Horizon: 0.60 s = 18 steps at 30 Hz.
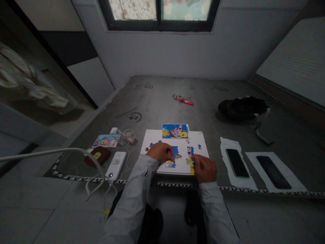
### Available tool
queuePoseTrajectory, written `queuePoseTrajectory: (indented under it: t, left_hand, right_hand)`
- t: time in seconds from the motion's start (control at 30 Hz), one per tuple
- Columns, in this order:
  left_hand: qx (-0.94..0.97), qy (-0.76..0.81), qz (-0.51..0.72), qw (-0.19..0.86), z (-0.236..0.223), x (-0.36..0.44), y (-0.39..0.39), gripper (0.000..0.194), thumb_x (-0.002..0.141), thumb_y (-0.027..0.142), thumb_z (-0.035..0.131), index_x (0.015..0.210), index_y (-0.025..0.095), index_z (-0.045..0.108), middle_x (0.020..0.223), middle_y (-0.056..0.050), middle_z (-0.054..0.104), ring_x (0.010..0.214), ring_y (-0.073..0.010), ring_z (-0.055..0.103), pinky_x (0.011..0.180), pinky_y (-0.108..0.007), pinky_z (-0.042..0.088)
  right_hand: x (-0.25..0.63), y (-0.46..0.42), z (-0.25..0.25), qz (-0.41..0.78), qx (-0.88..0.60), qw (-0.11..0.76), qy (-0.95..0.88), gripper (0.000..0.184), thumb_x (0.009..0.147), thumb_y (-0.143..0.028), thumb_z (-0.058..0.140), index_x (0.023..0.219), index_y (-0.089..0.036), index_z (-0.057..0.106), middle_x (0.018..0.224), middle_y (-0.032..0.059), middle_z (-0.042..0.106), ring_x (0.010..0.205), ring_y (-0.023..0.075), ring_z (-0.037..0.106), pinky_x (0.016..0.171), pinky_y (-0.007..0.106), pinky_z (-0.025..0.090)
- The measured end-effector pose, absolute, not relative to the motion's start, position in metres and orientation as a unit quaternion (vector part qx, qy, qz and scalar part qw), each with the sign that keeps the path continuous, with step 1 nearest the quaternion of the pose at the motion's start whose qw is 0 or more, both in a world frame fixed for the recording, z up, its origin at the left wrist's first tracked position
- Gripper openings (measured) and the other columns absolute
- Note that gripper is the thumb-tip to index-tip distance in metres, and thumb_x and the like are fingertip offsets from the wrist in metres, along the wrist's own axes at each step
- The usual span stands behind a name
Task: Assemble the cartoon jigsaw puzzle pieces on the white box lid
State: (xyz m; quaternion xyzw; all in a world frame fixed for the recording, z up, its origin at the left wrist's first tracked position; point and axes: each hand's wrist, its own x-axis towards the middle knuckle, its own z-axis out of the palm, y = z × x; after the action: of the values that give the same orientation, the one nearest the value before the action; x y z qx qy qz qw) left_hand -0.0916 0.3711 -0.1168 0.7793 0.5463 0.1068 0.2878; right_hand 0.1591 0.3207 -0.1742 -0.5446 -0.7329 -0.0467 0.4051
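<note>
Puzzle strip (190, 151), long axis near-to-far, at right fingers (199, 160); puzzle block (172, 164), partly under left fingers (168, 149); either grip: cannot tell

Puzzle pieces (175, 150) lie on the board (181, 166), a power bank (117, 165) left of it (a phone (237, 163) right).

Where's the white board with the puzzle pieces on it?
In the head view, the white board lies at lower centre under the left hand and right hand, between the white power bank on its left and the green-edged phone on its right.
</note>
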Motion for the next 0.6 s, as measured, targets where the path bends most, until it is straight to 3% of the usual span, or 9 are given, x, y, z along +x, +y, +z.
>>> queuePoseTrajectory:
  t: [0.47, 0.6]
  left_hand:
    - [0.773, 0.558, 0.116, 0.280, -0.1117, -0.0914, 0.3681, 0.032, 0.058, 0.048, 0.085, 0.080, 0.028, 0.075, 0.076, 0.006, 0.071, 0.074, -0.0136, 0.061, 0.060, -0.023, 0.033]
    - [0.757, 0.589, 0.150, 0.238, -0.1085, -0.0907, 0.3667, 0.031, 0.065, 0.054, 0.079, 0.081, 0.028, 0.074, 0.080, 0.004, 0.073, 0.078, -0.0149, 0.062, 0.062, -0.024, 0.034]
  right_hand:
    - [0.1577, 0.3190, -0.1683, -0.030, -0.557, 0.424, -0.714, 0.027, 0.097, -0.028, 0.047, 0.089, -0.022, 0.073, 0.090, 0.0010, 0.075, 0.086, 0.0146, 0.067, 0.085, 0.028, 0.040]
    - [0.1570, 0.3179, -0.1657, -0.033, -0.570, 0.421, -0.705, 0.028, 0.096, -0.030, 0.048, 0.086, -0.023, 0.073, 0.086, 0.0002, 0.075, 0.082, 0.0150, 0.066, 0.085, 0.029, 0.038]
